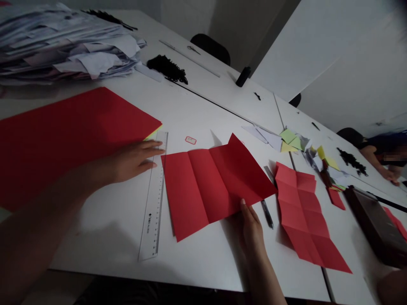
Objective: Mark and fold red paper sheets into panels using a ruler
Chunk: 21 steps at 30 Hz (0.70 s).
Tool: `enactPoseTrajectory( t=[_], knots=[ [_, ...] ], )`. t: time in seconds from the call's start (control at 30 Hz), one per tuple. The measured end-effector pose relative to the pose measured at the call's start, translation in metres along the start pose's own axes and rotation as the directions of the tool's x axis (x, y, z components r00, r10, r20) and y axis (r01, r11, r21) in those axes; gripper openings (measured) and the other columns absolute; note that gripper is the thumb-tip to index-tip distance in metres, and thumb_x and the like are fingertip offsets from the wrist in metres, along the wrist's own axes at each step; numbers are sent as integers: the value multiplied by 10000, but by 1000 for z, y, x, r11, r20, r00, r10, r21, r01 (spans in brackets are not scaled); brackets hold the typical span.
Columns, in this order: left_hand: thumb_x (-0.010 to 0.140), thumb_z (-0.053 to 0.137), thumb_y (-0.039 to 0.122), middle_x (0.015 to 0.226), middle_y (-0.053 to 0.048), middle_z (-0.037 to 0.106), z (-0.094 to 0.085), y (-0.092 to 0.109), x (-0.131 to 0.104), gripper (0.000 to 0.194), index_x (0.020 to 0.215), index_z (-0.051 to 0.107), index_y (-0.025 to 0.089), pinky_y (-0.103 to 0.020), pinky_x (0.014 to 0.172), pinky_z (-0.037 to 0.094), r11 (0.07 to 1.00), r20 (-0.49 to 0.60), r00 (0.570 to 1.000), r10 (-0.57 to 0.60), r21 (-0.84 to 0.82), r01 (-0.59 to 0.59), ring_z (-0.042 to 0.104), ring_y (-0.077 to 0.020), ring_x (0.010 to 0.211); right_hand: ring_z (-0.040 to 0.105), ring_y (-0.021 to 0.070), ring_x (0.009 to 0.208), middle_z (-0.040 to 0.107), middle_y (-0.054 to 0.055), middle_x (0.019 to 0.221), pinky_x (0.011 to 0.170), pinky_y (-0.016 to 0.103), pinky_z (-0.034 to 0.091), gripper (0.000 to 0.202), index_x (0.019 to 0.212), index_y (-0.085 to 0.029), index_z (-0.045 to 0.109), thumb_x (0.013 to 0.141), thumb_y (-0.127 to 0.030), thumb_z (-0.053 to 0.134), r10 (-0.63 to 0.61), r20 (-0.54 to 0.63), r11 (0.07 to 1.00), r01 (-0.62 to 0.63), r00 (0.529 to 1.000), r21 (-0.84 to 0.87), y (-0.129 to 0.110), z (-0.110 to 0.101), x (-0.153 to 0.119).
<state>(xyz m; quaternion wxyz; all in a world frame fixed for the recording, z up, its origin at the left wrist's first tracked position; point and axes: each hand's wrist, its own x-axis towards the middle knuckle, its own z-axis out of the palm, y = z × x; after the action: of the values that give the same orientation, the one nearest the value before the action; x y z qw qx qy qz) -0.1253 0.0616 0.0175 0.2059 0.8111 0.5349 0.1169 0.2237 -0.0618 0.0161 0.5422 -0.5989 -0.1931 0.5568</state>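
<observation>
A red sheet [203, 186] with fold creases lies partly raised at the middle of the white table. My right hand [251, 224] pinches its lower edge, thumb on top and the other fingers underneath. My left hand [136, 159] rests with fingers apart on the upper part of a clear ruler [154, 203], just left of the sheet. A large red sheet [79, 127] lies beside and partly behind my left arm, with a bit of yellow showing at its corner. To the right is another red sheet [305, 212], creased into a grid. A pen [267, 214] lies between the two creased sheets.
Stacked papers [70, 51] fill the back left. Black cord [167, 68], a black cylinder [243, 76] and a long ruler [190, 58] lie farther back. Coloured scraps [291, 140] and a dark box [375, 224] are at the right. Another person's hands [391, 174] rest at the far right.
</observation>
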Motion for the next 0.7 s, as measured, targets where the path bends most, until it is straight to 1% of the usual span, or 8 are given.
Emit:
enactPoseTrajectory(
  t=[0.1, 0.2, 0.27, 0.33, 0.43, 0.53, 0.63, 0.7],
  knots=[
    [885, 360, 487, 1464, -56, 457, 1, 8, 3, 562, 1345, 524, 211, -407, 1129, 319, 999, -32, 999, -13, 30, 14, 397, -238, 1359, 678, 209, 902, 738, 50, 972, 800, 343, 556, 309, 969, -193, 714, 793, -446, 711, -2, 25, 999, 1, 1000, 45, -1, 2, 1],
    [881, 352, 537, 1441, -91, 474, 7, 20, 5, 610, 1328, 534, 165, -414, 1122, 320, 997, -89, 996, 9, 83, -1, 400, -266, 1350, 674, 200, 870, 727, 48, 1003, 804, 362, 554, 325, 1020, -198, 694, 804, -440, 703, -25, 54, 995, 20, 998, 95, -1, 2, 4],
    [885, 361, 539, 1447, -94, 465, 12, 30, 6, 609, 1342, 515, 167, -423, 1125, 312, 994, -120, 992, 42, 107, -29, 374, -274, 1366, 671, 200, 864, 720, 52, 1019, 799, 372, 553, 339, 1038, -199, 682, 802, -441, 703, -54, 40, 991, 49, 998, 123, -1, 1, 7],
    [888, 382, 521, 1462, -89, 448, 16, 37, 6, 597, 1371, 477, 184, -421, 1120, 325, 995, -135, 989, 60, 91, -48, 363, -271, 1375, 666, 195, 854, 717, 46, 995, 792, 372, 552, 332, 1022, -201, 677, 793, -439, 709, -89, 19, 985, 85, 996, 149, -1, -2, 12],
    [875, 405, 451, 1449, -90, 456, 20, 45, 9, 576, 1385, 447, 188, -404, 1098, 364, 998, -144, 988, 59, 21, -56, 378, -263, 1364, 655, 180, 867, 702, 18, 980, 784, 351, 546, 322, 1048, -230, 661, 790, -417, 710, -149, 23, 972, 142, 989, 190, -4, -5, 19],
    [816, 424, 339, 1426, -113, 470, 21, 49, 17, 589, 1372, 452, 147, -385, 1099, 367, 998, -131, 990, 56, -1, -57, 400, -255, 1347, 651, 175, 835, 692, 14, 985, 716, 323, 541, 369, 1092, -253, 640, 765, -402, 721, -200, 5, 961, 195, 980, 197, -8, -8, 26],
    [756, 445, 233, 1469, -133, 418, 20, 54, 29, 638, 1383, 438, 114, -365, 1128, 331, 999, -94, 995, 41, 23, -39, 368, -253, 1375, 632, 148, 726, 689, 2, 926, 629, 279, 517, 374, 1053, -250, 640, 729, -408, 740, -243, -41, 959, 246, 969, 138, -15, -9, 35],
    [714, 475, 175, 1510, -147, 356, 18, 57, 37, 677, 1387, 436, 109, -377, 1141, 311, 999, -68, 998, 6, 48, -3, 314, -278, 1408, 617, 131, 685, 687, -8, 884, 614, 262, 505, 350, 985, -233, 643, 712, -427, 746, -274, -58, 955, 279, 960, 103, -21, -8, 42]
  ],
)
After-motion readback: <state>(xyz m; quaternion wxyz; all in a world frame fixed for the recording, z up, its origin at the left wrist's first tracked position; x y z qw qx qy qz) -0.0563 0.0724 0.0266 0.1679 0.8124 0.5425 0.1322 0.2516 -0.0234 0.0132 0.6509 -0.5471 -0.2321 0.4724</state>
